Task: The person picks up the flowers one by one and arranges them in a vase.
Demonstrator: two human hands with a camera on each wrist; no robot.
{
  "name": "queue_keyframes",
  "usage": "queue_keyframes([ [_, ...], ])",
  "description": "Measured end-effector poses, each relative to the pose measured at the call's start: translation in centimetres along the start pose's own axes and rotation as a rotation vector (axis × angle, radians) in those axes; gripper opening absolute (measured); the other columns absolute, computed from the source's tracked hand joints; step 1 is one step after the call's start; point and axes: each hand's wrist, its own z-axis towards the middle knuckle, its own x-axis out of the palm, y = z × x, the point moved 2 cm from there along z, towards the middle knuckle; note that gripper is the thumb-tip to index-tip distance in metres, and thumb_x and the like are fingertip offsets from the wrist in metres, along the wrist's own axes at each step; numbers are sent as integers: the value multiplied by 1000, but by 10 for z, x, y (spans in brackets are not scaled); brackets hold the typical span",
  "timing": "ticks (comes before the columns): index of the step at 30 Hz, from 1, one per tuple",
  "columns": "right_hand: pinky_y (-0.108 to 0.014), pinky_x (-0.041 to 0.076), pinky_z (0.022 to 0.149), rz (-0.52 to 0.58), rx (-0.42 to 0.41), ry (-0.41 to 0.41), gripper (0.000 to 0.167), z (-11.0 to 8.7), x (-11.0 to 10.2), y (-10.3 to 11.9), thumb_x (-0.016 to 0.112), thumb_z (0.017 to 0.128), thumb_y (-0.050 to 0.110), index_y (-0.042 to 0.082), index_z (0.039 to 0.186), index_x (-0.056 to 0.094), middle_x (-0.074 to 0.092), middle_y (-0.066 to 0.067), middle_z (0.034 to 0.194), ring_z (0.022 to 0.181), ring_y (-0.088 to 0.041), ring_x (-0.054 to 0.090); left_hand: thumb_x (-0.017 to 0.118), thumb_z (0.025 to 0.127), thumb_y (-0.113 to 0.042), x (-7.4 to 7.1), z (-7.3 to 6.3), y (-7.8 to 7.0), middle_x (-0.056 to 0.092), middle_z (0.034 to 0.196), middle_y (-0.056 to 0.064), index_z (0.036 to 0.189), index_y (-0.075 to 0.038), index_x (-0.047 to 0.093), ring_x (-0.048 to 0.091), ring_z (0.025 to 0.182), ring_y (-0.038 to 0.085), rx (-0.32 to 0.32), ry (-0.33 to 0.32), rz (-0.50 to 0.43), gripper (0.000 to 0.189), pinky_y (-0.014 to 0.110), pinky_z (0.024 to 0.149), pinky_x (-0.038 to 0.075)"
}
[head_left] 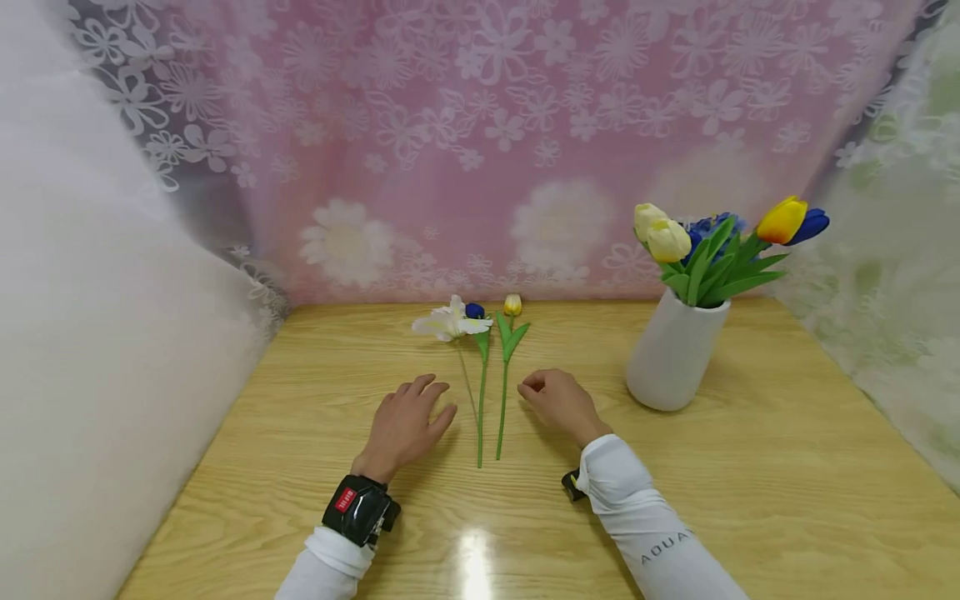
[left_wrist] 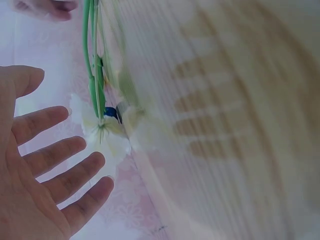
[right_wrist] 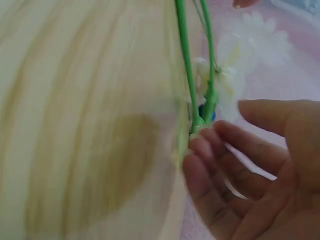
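Note:
Three artificial flowers lie on the wooden table: a white open-petalled flower, a dark blue tulip and a pale yellow-and-white tulip. Their stems run toward the person. To the left of the stems, my left hand hovers with spread fingers and nothing in it. My right hand is on the other side, close to the yellow tulip's green stem. Its fingers curl loosely, and in the right wrist view the thumb stands apart from them, with nothing held between.
At the right, a white vase holds cream tulips, a yellow-orange tulip and blue flowers. A pink floral curtain hangs behind the table's back edge. White fabric borders the left side.

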Motion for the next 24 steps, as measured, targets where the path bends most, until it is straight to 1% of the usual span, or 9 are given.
queue_keyframes([
  [3, -40, 51, 77, -32, 21, 35, 27, 3, 7, 0, 60, 95, 28, 8, 108, 72, 68, -2, 100, 88, -18, 63, 53, 97, -40, -2, -1, 1, 51, 134, 14, 127, -12, 61, 52, 116, 35, -8, 2, 5, 41, 55, 91, 43],
  [6, -33, 48, 60, -60, 20, 47, 23, 8, 12, 5, 60, 95, 29, 10, 95, 74, 65, 3, 83, 71, -12, 57, 54, 96, -40, -4, -3, 3, 51, 135, 13, 126, -12, 61, 52, 117, 35, -21, -1, 11, 41, 55, 91, 43],
  [9, -26, 29, 46, -66, 29, 69, 32, 12, 17, 12, 59, 95, 32, 12, 70, 64, 45, 6, 58, 52, -10, 38, 54, 96, -39, -5, -4, 5, 51, 135, 13, 126, -12, 62, 52, 117, 36, -29, -5, 12, 41, 55, 91, 43],
  [11, -26, 20, 45, -73, 40, 86, 41, 15, 21, 17, 58, 96, 33, 13, 60, 52, 30, 5, 52, 47, -11, 27, 54, 96, -39, -5, -6, 6, 51, 135, 13, 126, -12, 62, 52, 116, 36, -28, -11, 12, 41, 55, 90, 43],
  [13, -25, 18, 43, -74, 58, 95, 46, 17, 23, 21, 58, 96, 34, 15, 56, 46, 25, 5, 51, 45, -10, 23, 54, 96, -38, -6, -7, 7, 52, 135, 13, 125, -12, 62, 52, 116, 36, -29, -14, 16, 41, 55, 90, 44],
  [15, -24, 19, 42, -81, 81, 93, 49, 19, 25, 23, 59, 95, 34, 16, 53, 43, 25, 6, 49, 44, -10, 24, 54, 96, -38, -6, -9, 8, 52, 134, 13, 125, -11, 63, 53, 115, 36, -29, -21, 19, 40, 55, 89, 44],
  [19, -23, 26, 39, -66, 138, 60, 49, 24, 26, 22, 62, 93, 32, 11, 50, 52, 37, 4, 42, 37, -9, 38, 55, 96, -37, -8, -11, 11, 53, 134, 13, 124, -11, 63, 53, 115, 36, -28, -34, 27, 39, 55, 89, 44],
  [22, -24, 35, 39, -61, 174, 37, 40, 29, 27, 21, 64, 92, 30, 8, 58, 65, 51, 1, 45, 39, -12, 53, 56, 95, -37, -9, -12, 12, 53, 133, 13, 123, -11, 63, 53, 115, 36, -26, -39, 34, 39, 55, 89, 44],
  [24, -25, 39, 40, -59, 186, 26, 36, 33, 27, 20, 66, 91, 29, 8, 62, 68, 56, 0, 48, 41, -14, 57, 56, 95, -37, -10, -12, 13, 52, 134, 13, 124, -11, 63, 52, 115, 36, -26, -42, 39, 39, 55, 89, 44],
])
